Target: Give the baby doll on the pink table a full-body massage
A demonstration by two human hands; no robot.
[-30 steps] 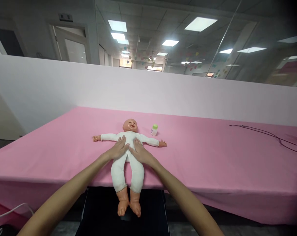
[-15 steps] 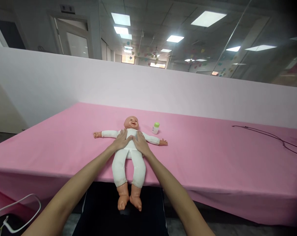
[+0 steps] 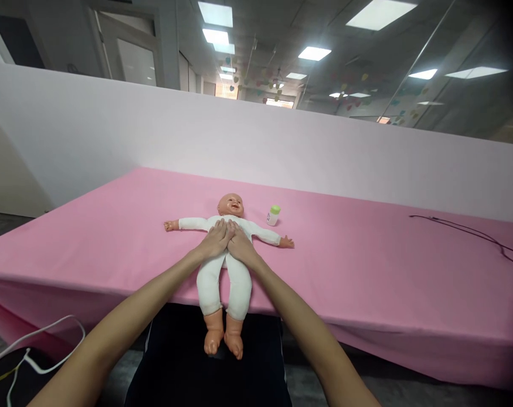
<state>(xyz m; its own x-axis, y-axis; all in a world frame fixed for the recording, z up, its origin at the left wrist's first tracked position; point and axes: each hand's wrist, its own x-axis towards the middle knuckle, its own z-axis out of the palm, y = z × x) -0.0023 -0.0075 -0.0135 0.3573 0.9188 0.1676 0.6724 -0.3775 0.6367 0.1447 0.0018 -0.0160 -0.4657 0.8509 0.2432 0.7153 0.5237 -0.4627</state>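
The doll (image 3: 237,277) lies on its back on the pink cloth (image 3: 345,271), head toward 12 o'clock, feet toward 6, arms spread to about 9 and 3. Its feet jut past the cloth's near edge, over the person's lap (image 3: 205,379). The left hand (image 3: 214,240) and right hand (image 3: 241,246) rest palm down on the middle of its trunk, fingers pointing roughly to 12, touching where they meet. Neither grips anything: the fingers lie over the white body, not around it. How hard they press cannot be told.

The step in hand appears to be laying both palms together on the doll's front. The next move seems to call for flat palms, matched pressure on both sides, and care that the doll does not slide toward 6, where its feet overhang. The bottle (image 3: 274,215) stands with its green lid on at about 2 o'clock from the hands, clear of the doll. A black cable (image 3: 435,219) lies well apart at 3.
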